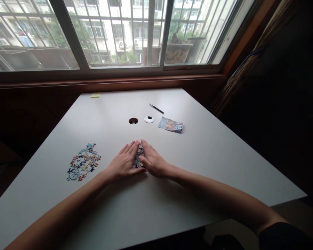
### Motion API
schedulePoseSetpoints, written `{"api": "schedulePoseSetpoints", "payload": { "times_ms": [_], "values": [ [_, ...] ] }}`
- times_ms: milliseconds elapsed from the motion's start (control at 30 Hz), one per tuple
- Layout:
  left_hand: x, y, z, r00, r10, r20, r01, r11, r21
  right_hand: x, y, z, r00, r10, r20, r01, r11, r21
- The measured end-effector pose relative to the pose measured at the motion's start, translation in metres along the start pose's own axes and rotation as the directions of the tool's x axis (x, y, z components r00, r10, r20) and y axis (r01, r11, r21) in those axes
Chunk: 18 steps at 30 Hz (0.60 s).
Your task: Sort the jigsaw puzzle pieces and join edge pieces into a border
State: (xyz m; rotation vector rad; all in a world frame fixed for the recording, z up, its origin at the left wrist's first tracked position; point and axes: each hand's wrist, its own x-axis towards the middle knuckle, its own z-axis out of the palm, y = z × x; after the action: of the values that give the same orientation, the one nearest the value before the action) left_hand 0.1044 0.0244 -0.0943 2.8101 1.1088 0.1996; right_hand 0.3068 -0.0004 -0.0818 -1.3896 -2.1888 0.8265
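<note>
Between my two hands lies a heap of jigsaw puzzle pieces [138, 158] on the white table. My left hand [123, 159] rests along the heap's left side, fingers stretched forward and the thumb reaching across its near end. On the right side, my right hand [153, 159] is set on edge with its fingers extended and thumb over the pieces. Both palms partly hide the heap. Farther left, a second spread of jigsaw puzzle pieces [83, 162] lies loose and untouched by either hand.
A folded, colourful printed sheet [171, 125] lies beyond my right hand. Near it are a pen [156, 108], a round silver cover [149, 119] and a cable hole [133, 121] in the white table [198, 152]. A yellow strip [95, 95] marks the far edge, below a barred window.
</note>
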Motion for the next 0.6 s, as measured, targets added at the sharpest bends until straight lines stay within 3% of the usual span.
{"api": "schedulePoseSetpoints", "payload": {
  "times_ms": [100, 267, 400, 500, 600],
  "values": [
    [-0.015, -0.002, -0.003, 1.0, -0.016, -0.013, 0.016, 1.0, 0.009, -0.006, 0.019, -0.017, 0.996, -0.017, -0.087, 0.035, 0.979, 0.202],
    [-0.018, -0.001, -0.004, 0.996, -0.089, -0.006, 0.09, 0.995, 0.053, -0.017, 0.044, -0.027, 0.952, -0.294, -0.084, 0.288, 0.954, -0.078],
    [-0.005, 0.004, -0.005, 0.997, -0.074, -0.022, 0.075, 0.997, 0.035, -0.019, 0.038, -0.023, 0.928, -0.348, -0.132, 0.316, 0.924, -0.216],
    [-0.001, 0.005, -0.006, 0.999, -0.032, -0.02, 0.032, 0.999, 0.014, -0.022, 0.034, -0.026, 0.908, -0.378, -0.18, 0.341, 0.917, -0.208],
    [-0.002, 0.003, -0.007, 1.0, -0.023, -0.013, 0.023, 1.0, -0.001, -0.025, 0.035, -0.03, 0.91, -0.392, -0.137, 0.368, 0.914, -0.172]
  ]
}}
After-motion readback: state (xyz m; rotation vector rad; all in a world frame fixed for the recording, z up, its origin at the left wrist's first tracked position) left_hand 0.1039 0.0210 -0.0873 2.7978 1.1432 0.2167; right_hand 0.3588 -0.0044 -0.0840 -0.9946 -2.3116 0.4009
